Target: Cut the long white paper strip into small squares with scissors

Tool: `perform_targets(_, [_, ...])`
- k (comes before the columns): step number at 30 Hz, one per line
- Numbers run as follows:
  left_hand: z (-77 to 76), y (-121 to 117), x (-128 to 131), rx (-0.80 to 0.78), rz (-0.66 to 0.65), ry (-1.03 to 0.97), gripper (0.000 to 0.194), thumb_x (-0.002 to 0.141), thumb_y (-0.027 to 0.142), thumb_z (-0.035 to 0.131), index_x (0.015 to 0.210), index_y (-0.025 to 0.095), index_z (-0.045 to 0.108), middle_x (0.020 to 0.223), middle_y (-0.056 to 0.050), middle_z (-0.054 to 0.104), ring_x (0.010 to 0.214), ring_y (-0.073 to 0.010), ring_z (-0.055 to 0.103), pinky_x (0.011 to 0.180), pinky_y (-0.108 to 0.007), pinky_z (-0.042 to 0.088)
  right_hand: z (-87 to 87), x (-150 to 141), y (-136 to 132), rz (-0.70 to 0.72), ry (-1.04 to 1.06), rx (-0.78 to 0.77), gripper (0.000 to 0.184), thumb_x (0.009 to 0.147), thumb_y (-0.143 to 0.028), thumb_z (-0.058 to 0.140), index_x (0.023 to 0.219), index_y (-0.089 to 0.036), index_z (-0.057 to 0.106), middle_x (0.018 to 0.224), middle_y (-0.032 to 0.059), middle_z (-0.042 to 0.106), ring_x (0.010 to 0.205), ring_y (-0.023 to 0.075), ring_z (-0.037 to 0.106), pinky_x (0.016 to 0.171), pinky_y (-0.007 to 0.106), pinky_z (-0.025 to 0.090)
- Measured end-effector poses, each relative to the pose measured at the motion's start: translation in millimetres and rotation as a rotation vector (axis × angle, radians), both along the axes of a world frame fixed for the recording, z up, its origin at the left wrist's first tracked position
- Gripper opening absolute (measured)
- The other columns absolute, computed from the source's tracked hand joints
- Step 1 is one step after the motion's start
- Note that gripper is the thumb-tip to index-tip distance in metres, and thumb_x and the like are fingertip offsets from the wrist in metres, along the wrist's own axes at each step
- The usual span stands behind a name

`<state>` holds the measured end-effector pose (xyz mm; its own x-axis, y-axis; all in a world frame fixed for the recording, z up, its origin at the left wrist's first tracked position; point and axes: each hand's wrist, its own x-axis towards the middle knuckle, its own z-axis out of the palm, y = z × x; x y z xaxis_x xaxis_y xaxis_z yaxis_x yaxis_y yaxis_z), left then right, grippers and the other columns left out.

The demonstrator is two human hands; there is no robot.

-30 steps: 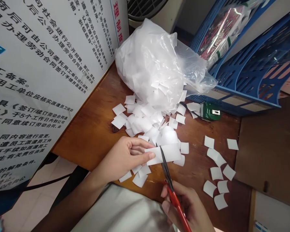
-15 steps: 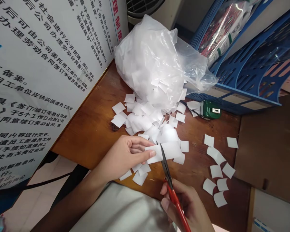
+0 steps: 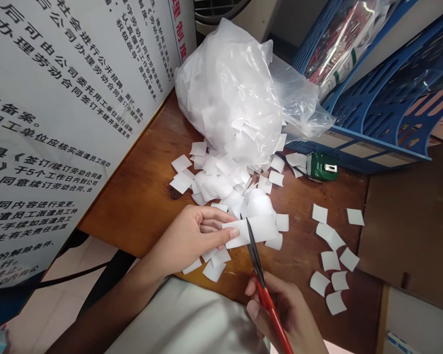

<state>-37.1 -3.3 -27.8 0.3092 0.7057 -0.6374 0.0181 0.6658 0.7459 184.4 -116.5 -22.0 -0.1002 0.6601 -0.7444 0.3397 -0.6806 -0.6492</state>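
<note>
My left hand (image 3: 192, 236) pinches one end of a white paper strip (image 3: 260, 229) and holds it level above the wooden desk (image 3: 140, 201). My right hand (image 3: 286, 314) grips red-handled scissors (image 3: 260, 275), whose dark blades are across the strip near its middle, almost closed. Just beyond the strip lies a heap of small white paper squares (image 3: 221, 182). Several more squares (image 3: 332, 265) lie scattered to the right of the scissors.
A clear plastic bag (image 3: 236, 93) stuffed with paper pieces sits at the back of the desk. A blue file rack (image 3: 376, 108) stands at the right with a green object (image 3: 323, 167) before it. A printed board (image 3: 59, 108) leans at the left.
The scissor blades have stayed across the strip with hardly any shift. Both hands hold much the same place; the view has drifted slightly.
</note>
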Motion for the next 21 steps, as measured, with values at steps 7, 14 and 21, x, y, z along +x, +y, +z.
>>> perform_targets(7, [-1.4,0.4,0.5,0.008,0.0,-0.004,0.024,0.085,0.035,0.079,0.103,0.02,0.076,0.065,0.003,0.068,0.056,-0.0065,0.06,0.056,-0.014,0.05,-1.2,0.0,0.1,0.023,-0.003,-0.002,0.054,0.088,-0.068,0.057,0.102,-0.016,0.062,0.083,0.0066,0.058,0.066,0.0148,0.054,0.058,0.025,0.048])
perform_targets(14, [-0.6,0.8,0.7,0.004,0.002,-0.013,0.023,0.084,0.033,0.08,0.102,0.02,0.077,0.066,0.003,0.069,0.057,-0.0066,0.061,0.056,-0.013,0.05,-3.5,1.3,-4.0,0.016,-0.015,-0.005,0.055,0.086,-0.068,0.058,0.104,-0.017,0.062,0.092,0.0094,0.061,0.07,0.0161,0.057,0.062,0.027,0.05])
perform_targets(21, [1.2,1.9,0.9,0.006,-0.009,0.003,0.022,0.084,0.033,0.079,0.102,0.02,0.077,0.066,0.002,0.069,0.057,-0.0073,0.06,0.056,-0.014,0.049,0.9,-1.9,9.0,0.076,0.006,-0.001,0.052,0.085,-0.066,0.06,0.094,-0.015,0.061,0.073,0.0028,0.055,0.063,0.0122,0.048,0.058,0.022,0.042])
